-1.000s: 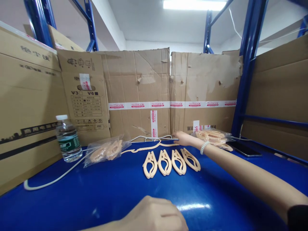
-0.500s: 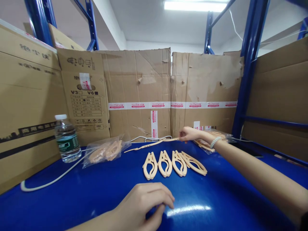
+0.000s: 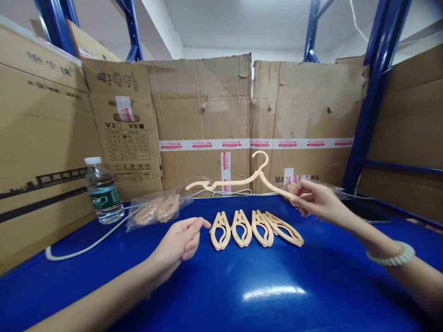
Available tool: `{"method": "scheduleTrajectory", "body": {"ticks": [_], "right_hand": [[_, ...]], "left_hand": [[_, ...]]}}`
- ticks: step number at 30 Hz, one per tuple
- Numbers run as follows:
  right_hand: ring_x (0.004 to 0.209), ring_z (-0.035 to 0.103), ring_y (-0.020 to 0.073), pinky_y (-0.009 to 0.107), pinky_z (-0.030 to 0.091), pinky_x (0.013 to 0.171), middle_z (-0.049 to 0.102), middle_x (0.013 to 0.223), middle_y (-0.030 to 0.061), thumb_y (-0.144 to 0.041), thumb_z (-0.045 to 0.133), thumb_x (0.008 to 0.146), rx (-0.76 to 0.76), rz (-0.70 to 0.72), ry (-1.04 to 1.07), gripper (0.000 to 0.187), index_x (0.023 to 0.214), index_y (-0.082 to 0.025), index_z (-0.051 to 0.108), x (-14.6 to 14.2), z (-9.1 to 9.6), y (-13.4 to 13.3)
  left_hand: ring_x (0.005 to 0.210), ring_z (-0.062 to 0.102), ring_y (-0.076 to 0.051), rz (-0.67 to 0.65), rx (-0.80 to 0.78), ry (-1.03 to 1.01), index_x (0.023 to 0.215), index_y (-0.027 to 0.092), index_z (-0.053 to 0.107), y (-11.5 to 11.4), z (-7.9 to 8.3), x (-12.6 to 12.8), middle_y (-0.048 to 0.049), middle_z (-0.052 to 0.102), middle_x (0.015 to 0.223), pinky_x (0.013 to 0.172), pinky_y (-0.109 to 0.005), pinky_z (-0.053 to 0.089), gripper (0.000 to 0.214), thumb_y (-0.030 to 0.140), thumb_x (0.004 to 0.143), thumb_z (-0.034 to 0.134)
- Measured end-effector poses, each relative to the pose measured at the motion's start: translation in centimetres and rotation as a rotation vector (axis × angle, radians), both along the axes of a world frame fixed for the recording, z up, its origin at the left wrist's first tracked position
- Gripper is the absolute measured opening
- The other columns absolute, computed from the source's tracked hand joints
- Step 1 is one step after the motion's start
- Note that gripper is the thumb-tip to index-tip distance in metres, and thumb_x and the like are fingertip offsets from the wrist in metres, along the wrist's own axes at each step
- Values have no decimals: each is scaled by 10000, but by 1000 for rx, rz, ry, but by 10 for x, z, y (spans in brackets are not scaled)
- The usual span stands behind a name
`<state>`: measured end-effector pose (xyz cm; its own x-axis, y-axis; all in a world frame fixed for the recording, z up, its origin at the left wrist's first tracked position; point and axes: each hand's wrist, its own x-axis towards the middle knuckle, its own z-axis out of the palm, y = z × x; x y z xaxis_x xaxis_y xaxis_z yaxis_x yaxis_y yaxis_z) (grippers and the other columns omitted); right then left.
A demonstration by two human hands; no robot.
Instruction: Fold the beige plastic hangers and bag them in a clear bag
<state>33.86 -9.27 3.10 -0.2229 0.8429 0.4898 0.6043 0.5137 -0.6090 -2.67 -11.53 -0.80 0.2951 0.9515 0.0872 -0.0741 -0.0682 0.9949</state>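
A cream folding clothes hanger (image 3: 238,182), spread out with its hook up, hangs above the far part of the blue table. My right hand (image 3: 313,198) is closed on the right end of its arm. The hanger's left end is free in the air. My left hand (image 3: 183,237) is above the table at centre left, fingers curled in and thumb against them, with nothing visible in it. Close to its fingertips lies a folded hanger (image 3: 220,246), first in a row of several folded hangers; the rightmost folded hanger (image 3: 290,237) lies slanted.
Clear plastic bags of folded hangers (image 3: 155,210) lie at the back left and behind my right hand. A water bottle (image 3: 104,196) stands at left beside a white cable (image 3: 83,251). A dark flat object (image 3: 367,213) lies back right. Cardboard sheets (image 3: 204,120) wall the table (image 3: 221,295).
The hanger has been raised from the back of the table and turned hook-up in my right hand, which moved right and nearer. My left hand has moved forward and left, closing its fingers.
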Motion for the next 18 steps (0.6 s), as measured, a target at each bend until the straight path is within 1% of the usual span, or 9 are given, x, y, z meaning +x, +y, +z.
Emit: {"method": "scheduleTrajectory", "body": {"ticks": [2,4,7,10,13,14,15,17,18], "right_hand": [[477,591,142,258,443,444,531,571,-32,-518,600,823,-13,35,52,338,822,-214,452,-5,-10,-3],[472,587,139,261,446,437,528,576,-31,-523,610,817,-39,61,53,347,822,-210,463,-9,-15,-5],[462,581,136,264,445,419,537,596,-23,-541,623,800,-64,83,42,367,813,-206,474,-15,-16,-6],[456,576,129,267,458,418,545,615,-18,-541,624,800,-64,91,43,370,809,-203,475,-16,-17,-6],[470,583,129,263,466,427,549,628,-17,-517,625,811,-62,95,39,347,823,-203,477,-13,-19,-5],[472,584,129,259,460,424,548,627,-18,-510,624,815,-60,95,38,340,826,-203,477,-12,-19,-4],[472,585,130,256,455,421,546,622,-19,-504,622,819,-57,95,37,334,827,-204,477,-11,-19,-5],[471,584,131,254,456,422,541,610,-22,-499,615,828,-53,101,34,326,824,-203,477,-11,-19,-5],[474,585,132,255,460,426,542,612,-21,-496,611,833,-50,105,30,323,824,-203,478,-12,-19,-6]], "left_hand": [[309,134,-28,-9,-78,-102,819,137,591,6,-4,-3,134,261,354,324,-155,125,436,556,752,693],[314,124,-29,-14,-119,-168,757,150,559,8,-7,-6,134,236,352,317,-151,129,443,573,752,691],[321,116,-32,-13,-147,-223,644,183,459,6,-7,-7,134,191,355,317,-149,148,478,592,758,678],[340,121,-34,9,-164,-244,598,194,388,4,-8,-8,133,170,368,329,-151,175,520,586,742,698],[343,127,-36,75,-182,-250,624,184,424,3,-8,-8,135,161,385,332,-150,170,457,517,769,701],[340,152,-38,99,-191,-262,664,176,463,3,-8,-7,133,178,395,335,-149,185,394,473,791,689],[342,208,-43,124,-200,-283,727,166,507,2,-7,-6,123,232,411,342,-149,222,313,419,815,670],[415,413,-68,181,-210,-337,904,148,556,0,-4,-3,64,450,524,405,-165,362,174,299,844,618],[509,525,-94,209,-205,-361,974,147,550,-1,-2,-1,18,558,649,471,-190,440,167,243,845,596]]}}
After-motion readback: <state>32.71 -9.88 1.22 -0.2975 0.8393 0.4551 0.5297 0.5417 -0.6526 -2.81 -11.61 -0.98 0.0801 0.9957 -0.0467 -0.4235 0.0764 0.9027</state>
